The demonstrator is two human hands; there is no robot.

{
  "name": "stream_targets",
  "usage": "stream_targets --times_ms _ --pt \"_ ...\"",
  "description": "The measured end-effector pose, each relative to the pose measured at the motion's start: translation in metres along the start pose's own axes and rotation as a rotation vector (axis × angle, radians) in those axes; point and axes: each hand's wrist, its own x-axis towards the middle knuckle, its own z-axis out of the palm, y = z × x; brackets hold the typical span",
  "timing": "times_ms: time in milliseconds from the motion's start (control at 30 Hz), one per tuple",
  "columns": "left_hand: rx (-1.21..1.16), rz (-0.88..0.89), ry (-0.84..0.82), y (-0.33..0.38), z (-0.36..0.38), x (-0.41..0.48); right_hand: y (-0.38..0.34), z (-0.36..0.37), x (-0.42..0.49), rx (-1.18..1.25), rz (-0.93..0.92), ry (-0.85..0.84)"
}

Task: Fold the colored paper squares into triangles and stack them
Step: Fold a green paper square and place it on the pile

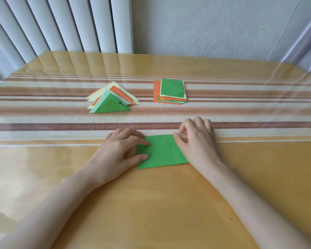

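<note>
Colored paper squares (171, 91) are my job here, so I start wide. The glossy wooden tabletop (151, 209) fills the view, and a striped runner (43, 125) lies across it just beyond both hands, under a clear cover.

On that runner, beyond my left hand (122, 150), sits the pile of folded triangles (112, 101). It has green on top, with orange, pale yellow and light green fanned out beneath. Beyond my right hand (196, 141) is the pile of unfolded squares, a green sheet uppermost and orange and yellow edges showing under it. I see no tray or box; these two piles are the only holding places.

The green square (162, 151) in work lies flat on the tabletop between my hands, its far edge at the runner's near border. Faint creases cross it, but it is not yet folded. My left hand presses its left side down, forefinger and thumb laid on the sheet. My right hand has thumb and forefinger closed on the far right corner, the other fingers curled.

I judge this to be the start of a fold. Next, that corner should be carried over to the near left corner and the edges matched. Then the diagonal gets creased and the triangle goes on the pile beyond my left hand.
</note>
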Motion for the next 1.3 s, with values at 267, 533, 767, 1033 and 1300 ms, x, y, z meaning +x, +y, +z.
stream_targets --times_ms 267,533,767,1033,1300 --pt "-0.01 -0.03 -0.03 0.004 -0.002 0.0 -0.016 -0.03 -0.026 0.101 -0.43 -0.106" --pt "-0.172 -0.067 -0.012 0.006 -0.006 -0.001 0.0 -0.028 -0.027 -0.111 -0.611 -0.214" --pt "-0.16 -0.067 -0.001 0.013 -0.004 -0.002 0.006 -0.027 -0.027 0.076 -0.339 -0.328" --pt "-0.308 -0.174 0.176 0.024 0.004 0.01 -0.002 -0.019 -0.019 0.057 -0.239 -0.342" --pt "-0.179 -0.002 0.096 0.027 0.002 -0.002 0.011 -0.021 -0.005 0.27 -0.229 -0.344"
